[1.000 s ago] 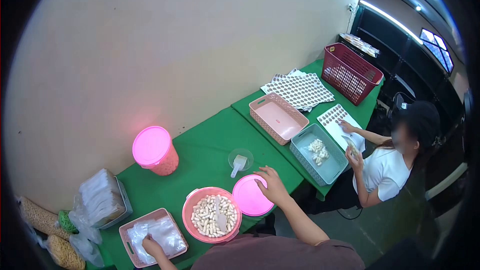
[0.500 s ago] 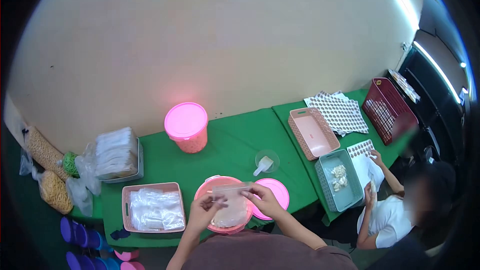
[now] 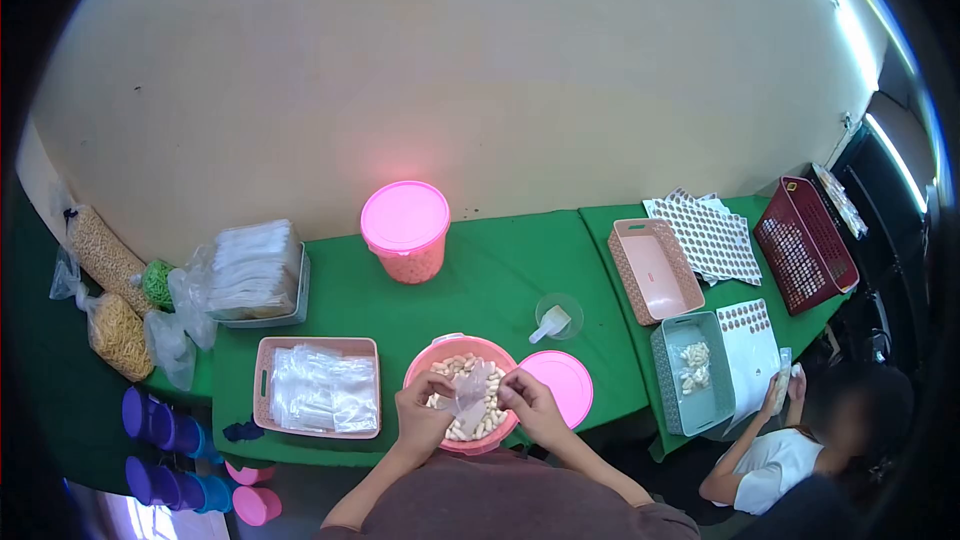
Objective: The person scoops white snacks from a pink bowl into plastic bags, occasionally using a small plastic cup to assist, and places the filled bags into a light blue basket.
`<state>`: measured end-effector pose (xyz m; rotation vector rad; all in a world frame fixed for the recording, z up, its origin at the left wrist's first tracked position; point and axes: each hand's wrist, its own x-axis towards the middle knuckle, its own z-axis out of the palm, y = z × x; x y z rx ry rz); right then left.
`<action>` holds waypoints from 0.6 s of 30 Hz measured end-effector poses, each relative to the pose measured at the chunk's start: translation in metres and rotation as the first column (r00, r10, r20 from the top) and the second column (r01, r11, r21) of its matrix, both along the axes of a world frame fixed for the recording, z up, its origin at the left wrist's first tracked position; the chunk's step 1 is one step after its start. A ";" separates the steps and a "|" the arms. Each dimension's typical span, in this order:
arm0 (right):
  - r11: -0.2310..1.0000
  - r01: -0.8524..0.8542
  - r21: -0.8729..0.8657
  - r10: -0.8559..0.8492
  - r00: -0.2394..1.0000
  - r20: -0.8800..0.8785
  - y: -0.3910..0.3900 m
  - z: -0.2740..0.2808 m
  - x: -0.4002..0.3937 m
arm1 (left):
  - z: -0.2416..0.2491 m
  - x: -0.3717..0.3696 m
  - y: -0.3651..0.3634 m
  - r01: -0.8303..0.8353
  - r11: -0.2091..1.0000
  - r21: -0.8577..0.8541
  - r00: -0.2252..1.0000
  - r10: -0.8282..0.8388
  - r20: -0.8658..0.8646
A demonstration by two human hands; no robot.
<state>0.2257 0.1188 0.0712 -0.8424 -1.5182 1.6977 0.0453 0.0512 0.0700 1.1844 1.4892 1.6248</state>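
Note:
My left hand (image 3: pixel 425 412) pinches one side of a small clear plastic bag (image 3: pixel 470 392) above a pink bucket (image 3: pixel 442 344). On the bag's other side, the fingers of my right hand (image 3: pixel 533 406) are closed at its edge. The bag looks bunched and its contents cannot be made out. Beneath it the bucket holds many pale, peanut-shaped pieces (image 3: pixel 487 426). A bright pink lid (image 3: pixel 560 387) lies flat by my right hand. Left of my left hand stands a pink basket (image 3: pixel 262 385) with stacked clear bags (image 3: pixel 325 390).
A lidded pink bucket (image 3: pixel 407 230) stands at the back. A white scoop (image 3: pixel 551 324) rests on a round clear dish (image 3: pixel 572 305). At right are a grey-green basket (image 3: pixel 665 390), sticker sheets (image 3: pixel 710 235) and a seated co-worker (image 3: pixel 770 470). Filled snack bags (image 3: pixel 122 335) lie far left.
The bag, held spread flat and upright before, is now bunched lower between my hands, showing more of the bucket's contents. My view has shifted. The co-worker's hands have drawn together around a packet.

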 end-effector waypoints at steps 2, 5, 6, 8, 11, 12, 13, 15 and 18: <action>0.989 -0.148 0.016 0.145 0.982 0.119 0.000 -0.003 -0.002 | -0.002 -0.002 -0.003 0.049 0.995 0.085 0.982 -0.032 -0.185; 0.986 -0.156 -0.057 0.160 0.984 0.078 -0.002 -0.005 -0.003 | 0.002 -0.006 -0.003 0.152 0.967 0.205 0.924 -0.065 -0.376; 0.984 -0.166 -0.058 0.170 0.982 0.084 -0.002 -0.004 -0.004 | 0.003 -0.008 -0.002 0.217 0.944 0.248 0.881 -0.080 -0.467; 0.984 -0.145 -0.102 0.154 0.985 0.082 -0.003 0.000 -0.004 | 0.001 -0.010 -0.003 0.275 0.919 0.282 0.831 -0.080 -0.550; 0.994 -0.083 -0.075 0.090 0.991 0.099 -0.005 0.004 -0.005 | -0.002 -0.012 -0.004 0.345 0.904 0.252 0.746 -0.102 -0.658; 0.993 -0.089 -0.077 0.097 0.990 0.107 -0.005 0.004 -0.004 | -0.001 -0.013 -0.003 0.388 0.899 0.201 0.676 -0.130 -0.725; 0.993 -0.072 -0.091 0.076 0.996 0.043 -0.004 0.002 -0.003 | 0.002 -0.013 -0.001 0.426 0.893 0.147 0.600 -0.157 -0.785; 0.992 -0.067 -0.104 0.066 0.998 -0.015 -0.004 0.003 -0.002 | 0.014 -0.002 0.003 0.345 0.922 0.173 0.656 -0.106 -0.747; 0.989 -0.128 0.073 0.112 0.975 0.194 -0.012 0.015 -0.006 | 0.008 0.005 0.006 0.306 0.930 0.205 0.708 -0.078 -0.702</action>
